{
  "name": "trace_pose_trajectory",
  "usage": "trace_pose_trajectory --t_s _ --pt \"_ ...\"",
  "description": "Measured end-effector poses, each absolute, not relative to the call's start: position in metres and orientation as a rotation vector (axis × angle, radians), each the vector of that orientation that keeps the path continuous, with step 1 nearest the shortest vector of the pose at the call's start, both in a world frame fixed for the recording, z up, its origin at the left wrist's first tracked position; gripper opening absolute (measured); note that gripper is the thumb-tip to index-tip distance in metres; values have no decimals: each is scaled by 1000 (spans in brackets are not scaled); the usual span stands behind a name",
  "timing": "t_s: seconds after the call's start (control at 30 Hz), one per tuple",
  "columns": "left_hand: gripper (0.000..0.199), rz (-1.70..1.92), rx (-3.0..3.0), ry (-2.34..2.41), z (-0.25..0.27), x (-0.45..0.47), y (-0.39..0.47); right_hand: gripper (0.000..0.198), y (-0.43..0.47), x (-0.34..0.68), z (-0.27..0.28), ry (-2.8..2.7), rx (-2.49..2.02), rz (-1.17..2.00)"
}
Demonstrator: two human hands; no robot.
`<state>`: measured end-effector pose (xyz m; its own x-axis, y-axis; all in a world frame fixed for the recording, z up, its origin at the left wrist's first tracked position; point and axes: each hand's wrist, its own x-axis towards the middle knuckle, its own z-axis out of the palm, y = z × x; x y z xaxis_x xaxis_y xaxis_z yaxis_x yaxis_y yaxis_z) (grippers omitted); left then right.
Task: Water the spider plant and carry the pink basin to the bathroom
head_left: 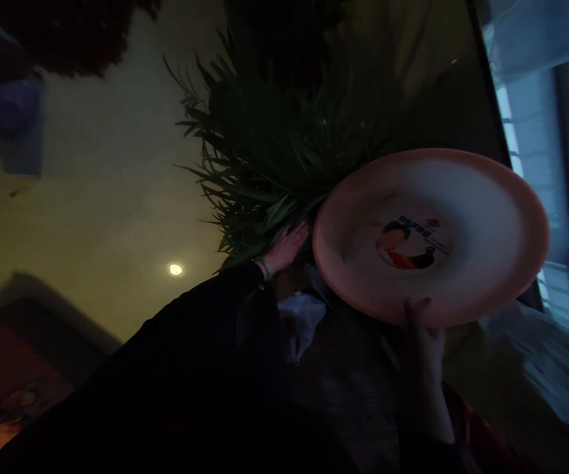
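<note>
Clearly the pink plate [462, 197] fills the right-centre of the frame, tipped up so its printed face shows toward the camera, and the right hand [425, 359] grips it from the lower edge: the thumb lies over the rim onto the face, and the other fingers are hidden behind the plate. The left hand [289, 247], at the end of a dark sleeve [205, 329] with a pale band [266, 267] at the wrist, reaches to the centre of the frame and rests with its fingers spread flat against the base of a bunch of long green leaves [269, 151]. These leaves fan out toward the upper middle of the frame, their length running away from the hand. The plate's left rim sits just beside the left hand and overlaps the leaves, so the left hand is nearer to the greens. A crumpled white bag [301, 319] lies below, between the two arms.
</note>
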<state>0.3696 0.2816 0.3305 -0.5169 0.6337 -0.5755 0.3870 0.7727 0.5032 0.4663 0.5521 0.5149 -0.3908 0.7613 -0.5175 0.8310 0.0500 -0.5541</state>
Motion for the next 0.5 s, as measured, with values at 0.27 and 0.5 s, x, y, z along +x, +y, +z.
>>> trace_pose_trajectory --t_s 0.27,0.5 --pt "75 441 746 2161 332 366 281 85 541 457 528 2170 1735 -1215" --pt "74 463 738 2151 335 363 281 87 546 463 524 2211 1680 -1171"
